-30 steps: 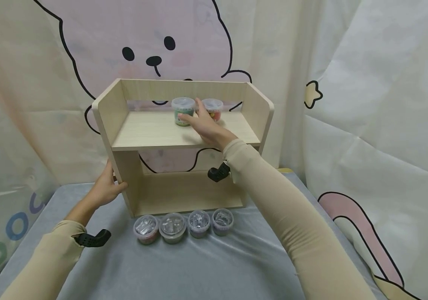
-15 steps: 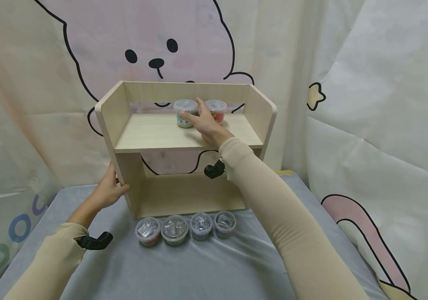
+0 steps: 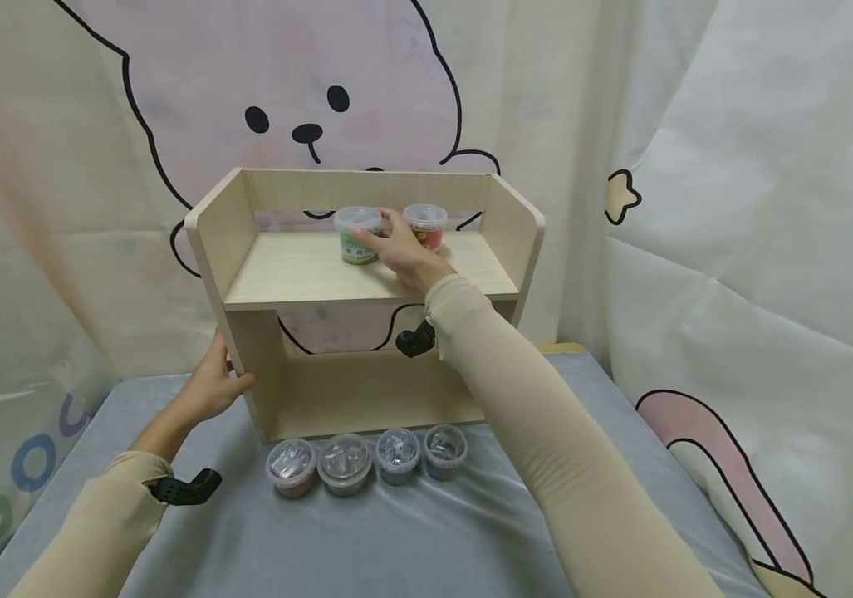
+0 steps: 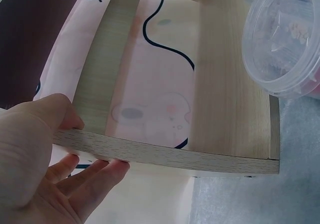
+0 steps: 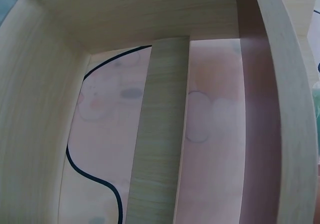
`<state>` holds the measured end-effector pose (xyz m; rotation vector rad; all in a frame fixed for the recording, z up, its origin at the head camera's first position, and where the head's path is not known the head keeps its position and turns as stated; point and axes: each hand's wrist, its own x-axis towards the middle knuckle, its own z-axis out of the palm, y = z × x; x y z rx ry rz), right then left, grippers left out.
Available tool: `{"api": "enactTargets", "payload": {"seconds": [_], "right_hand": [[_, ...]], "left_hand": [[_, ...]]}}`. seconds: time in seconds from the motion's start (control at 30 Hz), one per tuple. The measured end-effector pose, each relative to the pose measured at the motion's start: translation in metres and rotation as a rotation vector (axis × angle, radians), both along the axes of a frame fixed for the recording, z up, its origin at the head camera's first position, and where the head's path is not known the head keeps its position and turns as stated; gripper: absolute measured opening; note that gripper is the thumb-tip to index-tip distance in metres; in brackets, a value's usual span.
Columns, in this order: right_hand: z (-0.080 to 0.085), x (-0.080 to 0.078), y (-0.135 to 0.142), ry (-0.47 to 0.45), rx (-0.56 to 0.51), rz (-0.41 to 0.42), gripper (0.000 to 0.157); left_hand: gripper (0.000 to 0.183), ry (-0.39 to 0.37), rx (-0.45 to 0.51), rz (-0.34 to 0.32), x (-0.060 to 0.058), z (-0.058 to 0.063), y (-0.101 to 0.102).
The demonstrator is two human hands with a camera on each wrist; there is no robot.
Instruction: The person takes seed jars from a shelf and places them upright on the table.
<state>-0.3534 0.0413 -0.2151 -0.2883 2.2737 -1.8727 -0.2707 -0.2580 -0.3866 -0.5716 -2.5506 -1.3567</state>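
Note:
A small wooden shelf unit (image 3: pixel 284 274) stands on the table. My right hand (image 3: pixel 407 256) holds a clear-lidded tub with green contents (image 3: pixel 356 237) on its upper board, between thumb and fingers. Just right of that hand is a similar tub with a red label (image 3: pixel 427 228). My left hand (image 3: pixel 209 384) grips the unit's left side panel (image 4: pixel 170 151); in the left wrist view its thumb lies on one face and its fingers on the other. The right wrist view shows mostly the lower compartment (image 5: pixel 165 129), with only slivers of the green tub and hand at its right edge.
Several lidded tubs stand in a row before the shelf, from a reddish one (image 3: pixel 291 469) at left to another tub (image 3: pixel 445 453) at right. A grey-blue cloth (image 3: pixel 366 548) covers the table. Printed curtains (image 3: pixel 366 100) hang close behind and at the sides.
The green tub has shifted slightly left and turned, showing more of its label, with the right hand moving along. The left hand keeps its grip on the panel. The head view shifts slightly.

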Motion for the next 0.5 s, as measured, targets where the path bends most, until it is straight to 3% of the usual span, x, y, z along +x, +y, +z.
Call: {"api": "enactTargets", "payload": {"seconds": [0.3, 0.5], "right_hand": [[-0.0068, 0.0022, -0.0001, 0.025, -0.074, 0.03, 0.074], [-0.0069, 0.0014, 0.0051, 0.041, -0.079, 0.012, 0.073]], "left_hand": [[0.108, 0.016, -0.023, 0.019, 0.0044, -0.0011, -0.0052], [0.109, 0.04, -0.014, -0.025, -0.0004, -0.0012, -0.0011]]}}
